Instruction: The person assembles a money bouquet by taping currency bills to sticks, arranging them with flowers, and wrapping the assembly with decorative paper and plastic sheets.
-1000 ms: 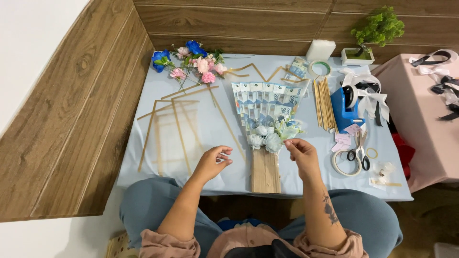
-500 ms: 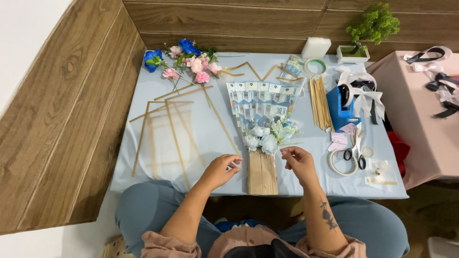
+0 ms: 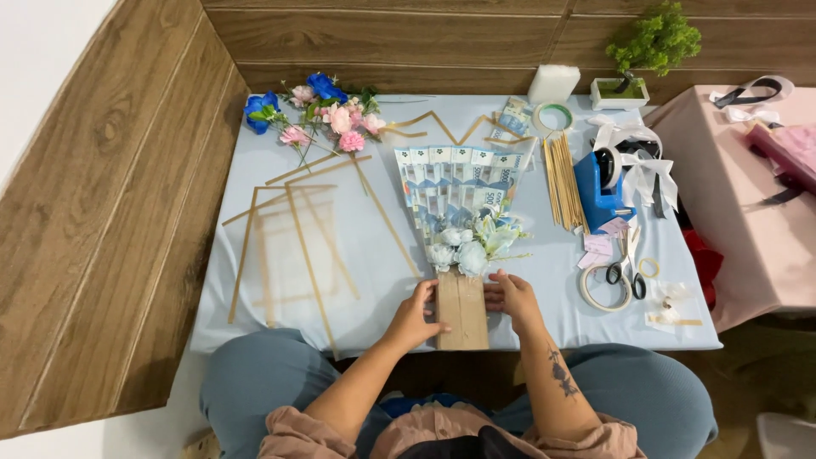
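A fan of folded banknotes [image 3: 455, 183] with pale blue and white fabric flowers [image 3: 466, 246] at its base lies on the light blue table [image 3: 374, 255]. Its flat brown cardboard handle [image 3: 463, 310] points toward me at the table's near edge. My left hand [image 3: 415, 314] presses on the handle's left edge. On the handle's right edge rests my right hand [image 3: 512, 297], just below the flowers. Both hands grip the handle from the sides.
Clear sheets with gold borders [image 3: 289, 238] lie at the left. Pink and blue artificial flowers [image 3: 319, 115] sit at the back left. To the right are wooden sticks [image 3: 563, 180], a blue tape dispenser [image 3: 599, 183], scissors [image 3: 627, 263], tape rolls [image 3: 595, 289], white ribbon [image 3: 637, 157] and a potted plant [image 3: 646, 55].
Both hands have come inward from holding something thin apart in the air and now rest on either side of the cardboard handle.
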